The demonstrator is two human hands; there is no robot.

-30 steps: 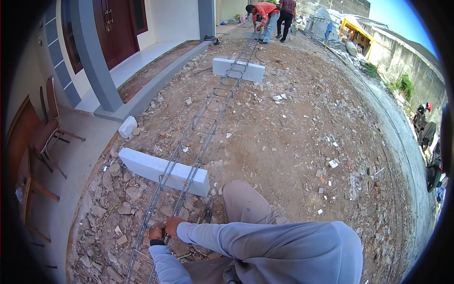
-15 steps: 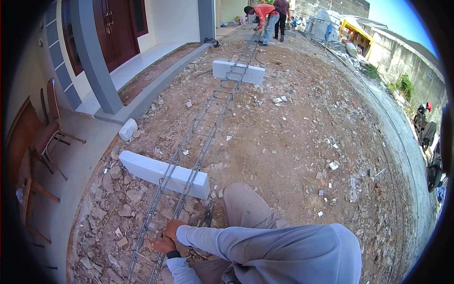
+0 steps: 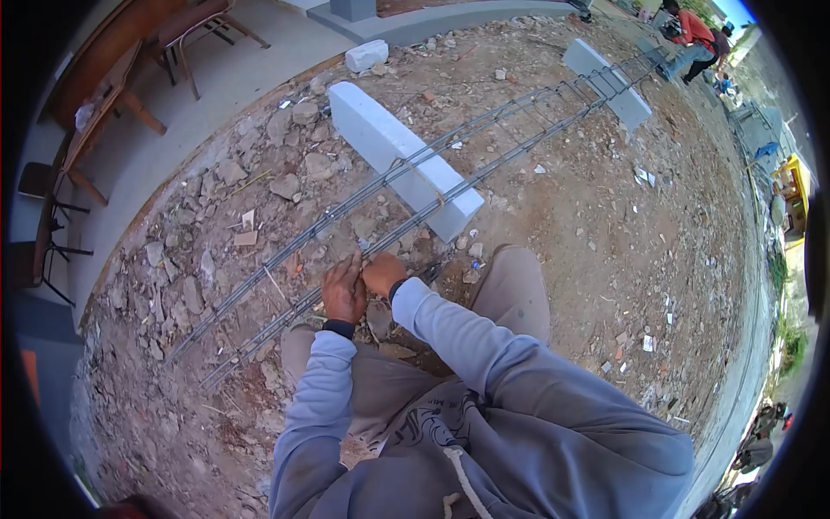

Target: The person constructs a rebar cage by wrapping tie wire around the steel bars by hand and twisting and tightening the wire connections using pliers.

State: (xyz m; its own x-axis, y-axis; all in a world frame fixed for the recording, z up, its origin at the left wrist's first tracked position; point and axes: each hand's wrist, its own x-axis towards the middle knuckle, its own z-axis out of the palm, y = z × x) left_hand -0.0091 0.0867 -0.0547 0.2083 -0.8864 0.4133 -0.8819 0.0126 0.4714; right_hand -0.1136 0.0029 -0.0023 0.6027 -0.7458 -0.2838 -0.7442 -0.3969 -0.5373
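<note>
A long rebar cage [image 3: 324,220], made of thin steel bars with cross ties, runs diagonally over the rubble. It rests across a near white block [image 3: 376,130] and a far white block [image 3: 637,111]. My left hand [image 3: 344,292] is at the bar closest to me, its fingers drawn together against the steel. Touching it from the right is my right hand [image 3: 383,274], closed like a fist. Whatever small thing lies between the fingers is hidden. Beyond my right wrist, a dark object [image 3: 430,272] on the ground is too unclear to name.
Broken stones [image 3: 285,186] litter the ground left of the cage. A white lump [image 3: 367,56] lies by the paved edge. Chairs [image 3: 186,35] and a wooden bench [image 3: 130,104] stand on the porch. Another person [image 3: 689,39] bends over the cage's far end.
My view has tilted down and turned, so the cage now slants to the upper right and more of my arms shows. Both hands stay together at the near bar.
</note>
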